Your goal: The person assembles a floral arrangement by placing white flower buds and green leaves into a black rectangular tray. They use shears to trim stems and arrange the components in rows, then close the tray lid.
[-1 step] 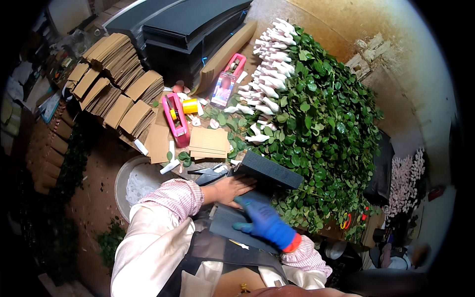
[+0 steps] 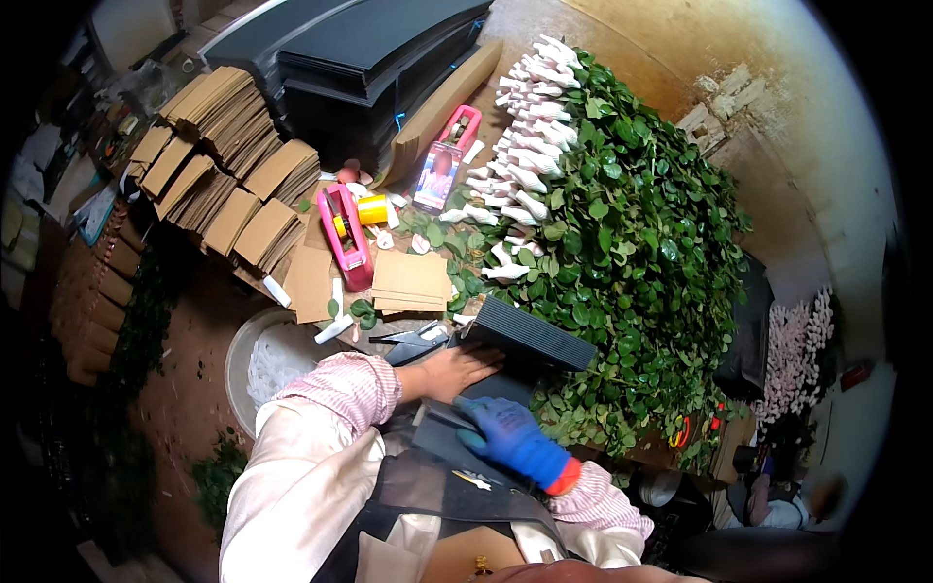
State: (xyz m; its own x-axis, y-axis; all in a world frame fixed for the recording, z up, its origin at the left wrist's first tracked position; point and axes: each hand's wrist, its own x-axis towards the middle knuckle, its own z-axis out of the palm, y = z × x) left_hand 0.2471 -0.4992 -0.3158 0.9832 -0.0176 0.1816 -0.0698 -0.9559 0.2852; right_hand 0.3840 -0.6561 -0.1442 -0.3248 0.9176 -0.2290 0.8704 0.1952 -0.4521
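A dark grey corrugated board [image 2: 535, 332] lies bent in front of me, its far flap standing up with ridges showing. My left hand [image 2: 457, 371], bare, rests flat on the board against that flap, fingers stretched out. In a blue glove with a red cuff, my right hand [image 2: 512, 442] grips the board's near flap, the thumb on its face and the fingers over its far edge. The near flap is partly covered by the glove. Beside my left wrist are scissors [image 2: 418, 342] with dark blades. What lies inside the board's fold is hidden.
A large pile of leafy stems [image 2: 641, 253] with white-wrapped heads [image 2: 530, 160] fills the right. Pink tape dispensers [image 2: 348, 243], cardboard pieces [image 2: 410, 282] and a phone [image 2: 437, 178] lie ahead. Cardboard stacks [image 2: 277, 233] and dark sheets [image 2: 369, 44] stand beyond; a white bucket [image 2: 236, 361] is left.
My gloved right hand has shifted slightly left, and its spread fingers have closed over the near flap's edge. That flap now looks tilted up. My left hand stays in place.
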